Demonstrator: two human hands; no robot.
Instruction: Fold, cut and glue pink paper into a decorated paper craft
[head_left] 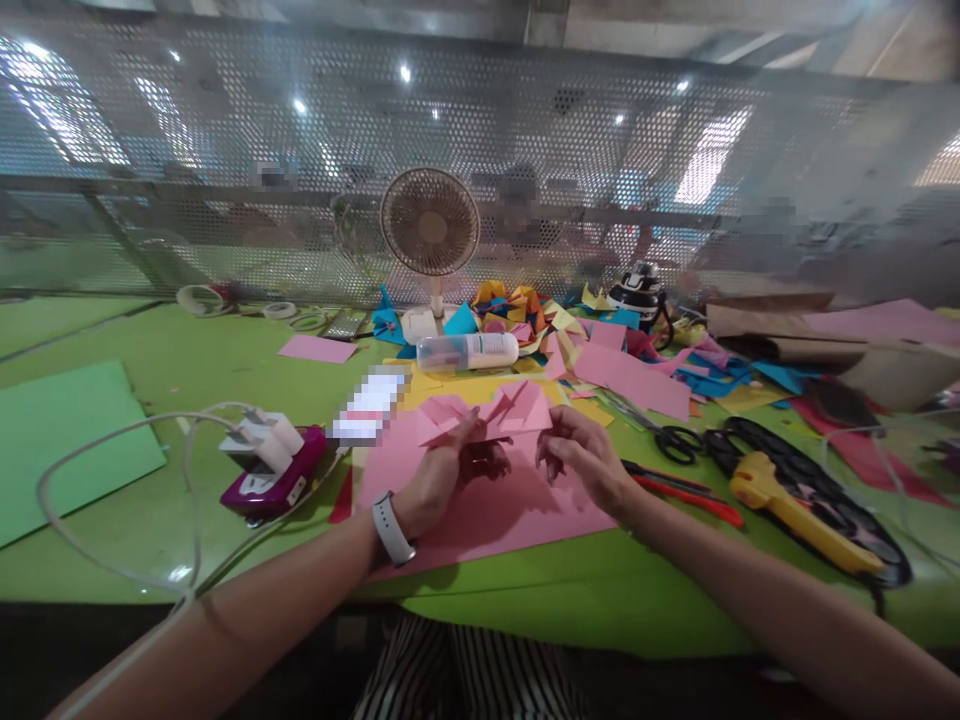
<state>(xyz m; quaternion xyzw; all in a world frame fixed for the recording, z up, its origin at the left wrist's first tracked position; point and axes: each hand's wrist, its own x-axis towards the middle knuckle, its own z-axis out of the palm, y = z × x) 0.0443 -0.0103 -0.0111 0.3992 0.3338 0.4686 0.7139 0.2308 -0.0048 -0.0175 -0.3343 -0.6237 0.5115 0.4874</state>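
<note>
A folded pink paper piece with creased, raised flaps is held up in front of me. My left hand, a white watch band on its wrist, grips it from the left with the thumb on top and the fingers underneath. At its right end, my right hand has its fingers curled in at the paper's edge, pinching or touching it. Below both hands a large pink paper sheet lies flat on the green table, with shadows falling on it. Yellow paper shows behind the sheet.
On the left are a phone, a purple power adapter with cables, and green paper. Scissors, a red cutter and a yellow glue gun lie right. A fan, bottle and paper scraps stand behind.
</note>
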